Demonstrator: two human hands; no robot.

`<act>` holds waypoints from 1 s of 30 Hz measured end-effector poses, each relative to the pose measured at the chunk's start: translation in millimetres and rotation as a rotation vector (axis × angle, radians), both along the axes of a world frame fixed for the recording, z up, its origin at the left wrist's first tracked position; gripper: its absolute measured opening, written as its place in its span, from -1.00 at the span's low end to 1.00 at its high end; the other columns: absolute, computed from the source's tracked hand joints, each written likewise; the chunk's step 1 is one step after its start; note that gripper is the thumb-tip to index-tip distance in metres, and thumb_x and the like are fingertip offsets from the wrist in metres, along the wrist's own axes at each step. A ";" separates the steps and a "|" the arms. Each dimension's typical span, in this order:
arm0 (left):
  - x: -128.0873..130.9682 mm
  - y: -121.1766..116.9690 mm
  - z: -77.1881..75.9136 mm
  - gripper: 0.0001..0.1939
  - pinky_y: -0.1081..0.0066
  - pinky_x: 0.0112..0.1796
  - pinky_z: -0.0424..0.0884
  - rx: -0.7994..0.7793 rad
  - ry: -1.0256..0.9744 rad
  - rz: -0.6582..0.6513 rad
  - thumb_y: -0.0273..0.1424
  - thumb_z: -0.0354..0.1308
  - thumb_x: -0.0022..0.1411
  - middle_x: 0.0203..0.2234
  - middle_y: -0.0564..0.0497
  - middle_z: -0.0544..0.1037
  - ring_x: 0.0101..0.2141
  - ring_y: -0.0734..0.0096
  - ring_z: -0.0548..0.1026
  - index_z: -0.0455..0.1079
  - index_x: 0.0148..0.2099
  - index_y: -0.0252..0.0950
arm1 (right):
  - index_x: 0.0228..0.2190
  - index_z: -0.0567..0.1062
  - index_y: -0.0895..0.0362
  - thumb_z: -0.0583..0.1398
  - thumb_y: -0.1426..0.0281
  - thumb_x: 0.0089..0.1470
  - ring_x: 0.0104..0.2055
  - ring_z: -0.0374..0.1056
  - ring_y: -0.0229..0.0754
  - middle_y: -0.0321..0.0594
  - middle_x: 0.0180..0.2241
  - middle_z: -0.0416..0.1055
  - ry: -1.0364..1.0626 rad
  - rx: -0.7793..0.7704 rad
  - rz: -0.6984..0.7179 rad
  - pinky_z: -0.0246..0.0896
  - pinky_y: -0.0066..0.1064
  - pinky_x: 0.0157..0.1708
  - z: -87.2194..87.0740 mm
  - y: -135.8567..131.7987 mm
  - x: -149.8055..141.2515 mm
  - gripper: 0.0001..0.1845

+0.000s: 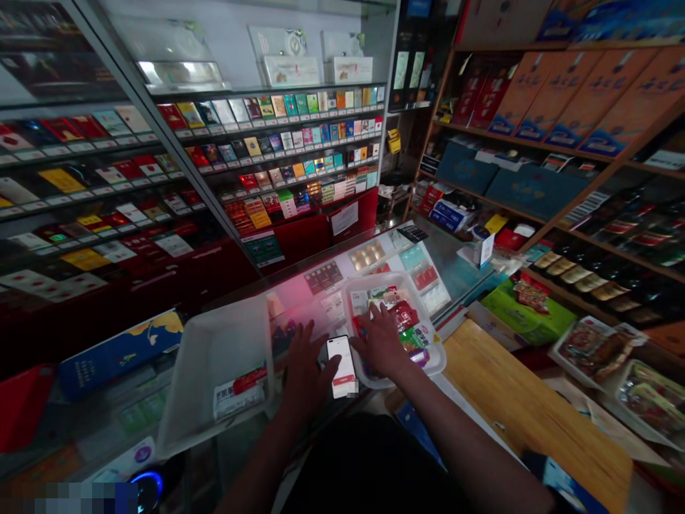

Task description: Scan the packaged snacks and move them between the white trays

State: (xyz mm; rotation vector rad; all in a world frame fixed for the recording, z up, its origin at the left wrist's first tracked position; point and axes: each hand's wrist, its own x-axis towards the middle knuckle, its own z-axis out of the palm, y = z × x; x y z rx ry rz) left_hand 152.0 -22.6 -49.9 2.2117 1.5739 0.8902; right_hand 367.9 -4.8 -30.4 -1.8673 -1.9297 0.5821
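Note:
My left hand [306, 375] is open, its fingers spread on the glass counter between two white plastic tubs. Its thumb reaches over the left edge of a smartphone [341, 360] with a lit white screen and a red bar near the bottom. My right hand [381, 341] reaches over the near left side of the right tub [436, 363], fingers apart above packaged snacks. Among these are a red packet [404, 314] and a green-and-white packet [412, 338]. In the left tub [185, 400] lies a white-and-red packet [238, 398]. Whether my right fingertips touch a packet, I cannot tell.
Shelves of cigarette packs [300, 143] line the wall ahead. A black calculator [413, 233] rests at the counter's far end. Right of the counter are a wooden board [514, 392] and a green box [529, 310]. A blue box [120, 353] lies left of the tubs.

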 end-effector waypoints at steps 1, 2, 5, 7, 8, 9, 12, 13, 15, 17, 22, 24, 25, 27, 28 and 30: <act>8.5 2.0 -0.4 -0.58 -0.24 0.32 0.09 0.011 0.019 -0.020 -0.20 0.18 0.31 0.41 -0.15 0.18 0.43 -0.14 0.00 0.44 0.16 -0.21 | 0.17 0.46 0.07 0.28 0.12 0.15 0.49 -0.32 0.35 -0.02 0.44 -0.03 -0.013 -0.002 -0.029 -0.37 0.27 0.37 -1.0 1.6 10.1 -0.40; 16.8 3.9 -0.7 -0.58 -0.25 0.31 0.09 0.013 0.041 -0.039 -0.22 0.19 0.30 0.40 -0.17 0.18 0.43 -0.15 -0.02 0.44 0.16 -0.22 | 0.16 0.47 0.07 0.28 0.14 0.14 0.49 -0.31 0.35 -0.01 0.44 -0.03 -0.027 0.001 -0.057 -0.36 0.28 0.37 -2.3 3.4 20.1 -0.42; 40.7 9.0 -0.6 -0.59 -0.30 0.31 0.04 -0.018 0.129 -0.088 -0.27 0.21 0.28 0.40 -0.21 0.17 0.44 -0.21 -0.06 0.45 0.14 -0.23 | 0.12 0.48 0.08 0.25 0.19 0.15 0.47 -0.25 0.32 -0.02 0.42 0.01 -0.081 0.019 -0.147 -0.28 0.25 0.36 -8.8 9.3 48.7 -0.47; 55.5 12.2 -0.2 -0.58 -0.34 0.30 0.01 -0.049 0.188 -0.120 -0.27 0.21 0.27 0.40 -0.21 0.17 0.44 -0.24 -0.08 0.45 0.15 -0.22 | 0.15 0.45 0.09 0.24 0.19 0.14 0.46 -0.21 0.34 0.00 0.39 0.07 -0.107 0.008 -0.228 -0.25 0.26 0.35 -14.8 13.2 66.0 -0.43; 62.6 13.9 0.1 -0.57 -0.35 0.30 0.00 -0.063 0.211 -0.132 -0.28 0.21 0.27 0.40 -0.21 0.17 0.44 -0.25 -0.08 0.45 0.16 -0.22 | 0.17 0.44 0.10 0.24 0.18 0.14 0.45 -0.21 0.35 0.02 0.38 0.09 -0.121 0.003 -0.261 -0.25 0.26 0.35 -18.0 15.0 73.9 -0.41; 69.4 15.5 0.3 -0.56 -0.35 0.30 -0.01 -0.074 0.228 -0.141 -0.29 0.21 0.27 0.40 -0.22 0.17 0.44 -0.25 -0.08 0.44 0.17 -0.22 | 0.18 0.42 0.12 0.24 0.17 0.14 0.45 -0.21 0.36 0.05 0.37 0.09 -0.135 -0.005 -0.288 -0.26 0.27 0.35 -21.1 16.6 81.2 -0.39; 88.3 21.2 0.7 -0.53 -0.33 0.32 -0.07 -0.095 0.253 -0.151 -0.33 0.19 0.26 0.39 -0.25 0.20 0.43 -0.26 -0.07 0.42 0.21 -0.25 | 0.17 0.43 0.13 0.22 0.15 0.16 0.46 -0.21 0.37 0.09 0.37 0.08 -0.173 -0.021 -0.325 -0.26 0.26 0.35 -29.1 21.0 98.8 -0.40; 93.9 23.4 0.6 -0.52 -0.32 0.33 -0.09 -0.100 0.266 -0.147 -0.34 0.19 0.25 0.39 -0.26 0.20 0.43 -0.25 -0.07 0.41 0.21 -0.27 | 0.17 0.44 0.12 0.22 0.15 0.17 0.46 -0.21 0.37 0.08 0.37 0.08 -0.184 -0.029 -0.329 -0.25 0.26 0.35 -31.1 22.3 103.1 -0.42; 103.7 28.8 -0.1 -0.52 -0.27 0.35 -0.11 -0.109 0.318 -0.137 -0.35 0.19 0.24 0.39 -0.27 0.20 0.44 -0.22 -0.08 0.40 0.21 -0.30 | 0.15 0.46 0.11 0.21 0.16 0.18 0.46 -0.20 0.36 0.07 0.38 0.08 -0.210 -0.049 -0.331 -0.23 0.25 0.34 -34.0 24.9 109.5 -0.45; 111.9 35.3 -2.0 -0.56 -0.22 0.36 -0.12 -0.114 0.400 -0.119 -0.33 0.19 0.24 0.39 -0.27 0.18 0.44 -0.19 -0.10 0.42 0.16 -0.32 | 0.14 0.46 0.16 0.20 0.16 0.20 0.45 -0.18 0.36 0.11 0.38 0.07 -0.239 -0.072 -0.325 -0.21 0.23 0.34 -35.6 27.2 113.2 -0.45; 125.3 52.6 -12.2 -0.62 -0.18 0.37 -0.13 -0.137 0.542 -0.085 -0.26 0.19 0.25 0.41 -0.24 0.15 0.45 -0.16 -0.13 0.46 0.07 -0.29 | 0.13 0.47 0.18 0.18 0.20 0.23 0.44 -0.15 0.33 0.12 0.36 0.10 -0.267 -0.086 -0.286 -0.15 0.15 0.34 -36.3 31.3 116.4 -0.49; 127.8 57.1 -16.7 -0.65 -0.20 0.36 -0.11 -0.156 0.556 -0.092 -0.24 0.17 0.27 0.41 -0.22 0.16 0.45 -0.16 -0.12 0.48 0.04 -0.28 | 0.11 0.48 0.17 0.19 0.24 0.21 0.44 -0.13 0.31 0.12 0.36 0.10 -0.252 -0.071 -0.278 -0.14 0.13 0.34 -36.4 32.1 116.6 -0.52; 128.6 58.4 -18.6 -0.67 -0.21 0.35 -0.11 -0.159 0.557 -0.096 -0.25 0.16 0.27 0.41 -0.21 0.17 0.45 -0.17 -0.11 0.50 0.01 -0.27 | 0.09 0.49 0.18 0.20 0.26 0.21 0.44 -0.13 0.31 0.12 0.36 0.10 -0.241 -0.062 -0.275 -0.14 0.13 0.34 -36.6 32.4 116.7 -0.54; 129.4 59.2 -21.5 -0.71 -0.22 0.35 -0.09 -0.154 0.548 -0.109 -0.26 0.15 0.28 0.40 -0.20 0.19 0.44 -0.19 -0.08 0.52 -0.03 -0.27 | 0.04 0.53 0.19 0.19 0.30 0.20 0.44 -0.11 0.30 0.13 0.36 0.11 -0.217 -0.040 -0.263 -0.12 0.12 0.34 -37.5 32.8 117.0 -0.59; 129.6 58.8 -22.3 -0.74 -0.23 0.34 -0.08 -0.154 0.540 -0.112 -0.28 0.16 0.28 0.39 -0.19 0.21 0.44 -0.20 -0.07 0.53 -0.06 -0.27 | 0.01 0.54 0.19 0.19 0.32 0.20 0.44 -0.11 0.29 0.13 0.36 0.12 -0.206 -0.026 -0.255 -0.11 0.12 0.34 -38.3 33.0 117.1 -0.62; 130.1 57.1 -23.1 -0.78 -0.25 0.34 -0.07 -0.163 0.522 -0.112 -0.29 0.17 0.27 0.38 -0.18 0.23 0.43 -0.22 -0.05 0.55 -0.11 -0.27 | -0.04 0.56 0.19 0.17 0.35 0.19 0.43 -0.09 0.28 0.12 0.34 0.16 -0.189 0.003 -0.231 -0.08 0.12 0.33 -40.6 33.1 117.2 -0.66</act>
